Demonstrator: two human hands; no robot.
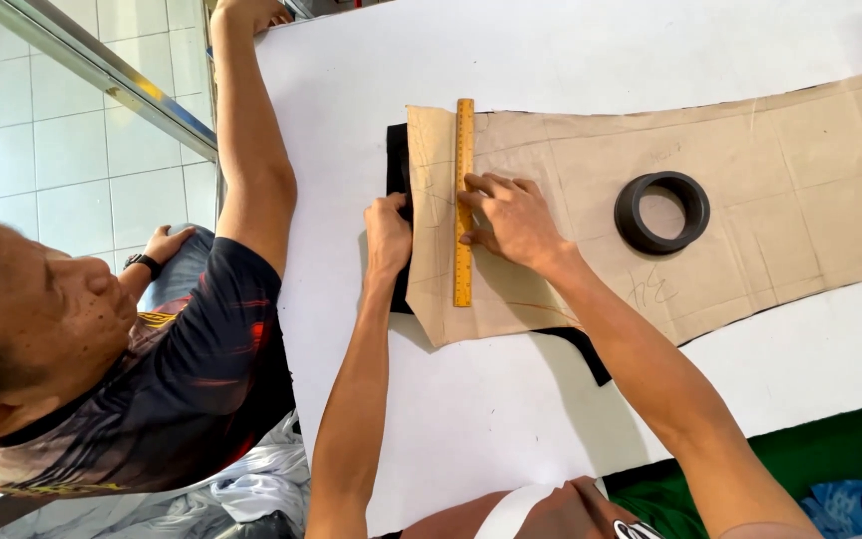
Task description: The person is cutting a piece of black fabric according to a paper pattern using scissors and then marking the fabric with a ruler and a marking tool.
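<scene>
A long brown paper pattern (pixel 750 190) lies flat on a white table (pixel 511 419), with black fabric (pixel 397 160) showing under its left end and lower edge. A yellow ruler (pixel 463 130) lies upright across the pattern's left end. My right hand (pixel 511 215) presses its fingertips on the ruler's middle. My left hand (pixel 387 232) is closed at the pattern's left edge, pinching the black fabric and paper there. A black ring (pixel 661 211) rests on the pattern to the right of my right hand.
Another person (pixel 152 349) in a dark patterned shirt sits at the table's left edge, one arm (pixel 251 160) stretched along it to the far corner. White floor tiles and a metal rail are at the left. Green cloth (pixel 830 459) lies below the table's near edge.
</scene>
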